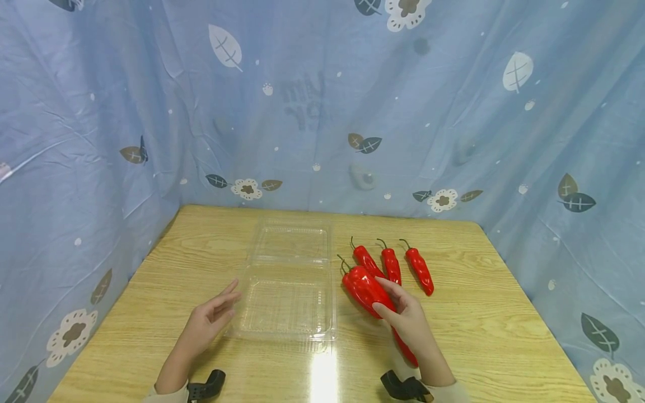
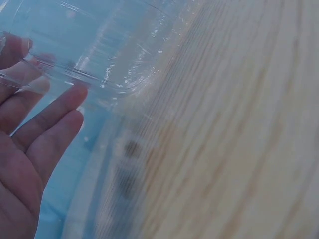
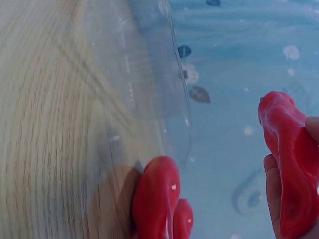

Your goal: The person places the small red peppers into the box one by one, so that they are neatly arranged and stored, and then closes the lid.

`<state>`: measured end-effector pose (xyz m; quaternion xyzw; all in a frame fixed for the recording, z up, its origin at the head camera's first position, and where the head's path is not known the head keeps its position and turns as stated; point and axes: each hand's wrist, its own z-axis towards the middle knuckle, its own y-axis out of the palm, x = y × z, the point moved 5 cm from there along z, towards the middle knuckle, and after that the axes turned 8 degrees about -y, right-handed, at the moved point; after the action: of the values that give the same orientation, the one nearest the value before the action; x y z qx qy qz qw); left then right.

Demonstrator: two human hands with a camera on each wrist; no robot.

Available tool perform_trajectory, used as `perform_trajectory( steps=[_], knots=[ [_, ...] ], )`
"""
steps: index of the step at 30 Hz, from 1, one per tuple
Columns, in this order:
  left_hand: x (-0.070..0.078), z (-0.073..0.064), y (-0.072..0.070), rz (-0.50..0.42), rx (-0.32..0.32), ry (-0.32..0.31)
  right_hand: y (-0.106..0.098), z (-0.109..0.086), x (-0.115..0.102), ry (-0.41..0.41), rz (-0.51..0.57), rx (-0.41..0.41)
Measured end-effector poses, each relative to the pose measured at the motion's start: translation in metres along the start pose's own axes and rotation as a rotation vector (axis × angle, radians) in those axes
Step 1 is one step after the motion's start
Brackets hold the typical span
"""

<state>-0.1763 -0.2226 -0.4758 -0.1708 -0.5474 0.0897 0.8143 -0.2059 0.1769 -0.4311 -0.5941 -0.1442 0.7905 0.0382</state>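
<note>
A clear plastic clamshell container (image 1: 287, 334) lies opened out on the table, its lid (image 1: 292, 261) folded back toward the curtain. My left hand (image 1: 209, 319) is at its left side, fingers extended, the fingertips right at the rim in the left wrist view. My right hand (image 1: 408, 319) pinches a glossy red chili pepper (image 1: 365, 288) between thumb and fingers, raised above the table in the right wrist view. Beneath that hand, another red pepper (image 1: 405, 348) lies on the table, partly hidden. Red peppers (image 3: 155, 196) also show low in the right wrist view.
Several more red peppers lie right of the container, among them one at the far right (image 1: 420, 271) and one beside it (image 1: 391, 263). A blue patterned curtain (image 1: 312, 112) encloses the back and sides of the wooden table (image 1: 484, 324).
</note>
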Motion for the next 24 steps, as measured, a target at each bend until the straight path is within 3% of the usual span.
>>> perform_trajectory(
  steps=[24],
  knots=[
    [0.002, 0.0, -0.001, -0.008, 0.007, 0.032, 0.058, 0.023, -0.004, -0.071, 0.106, -0.159]
  ],
)
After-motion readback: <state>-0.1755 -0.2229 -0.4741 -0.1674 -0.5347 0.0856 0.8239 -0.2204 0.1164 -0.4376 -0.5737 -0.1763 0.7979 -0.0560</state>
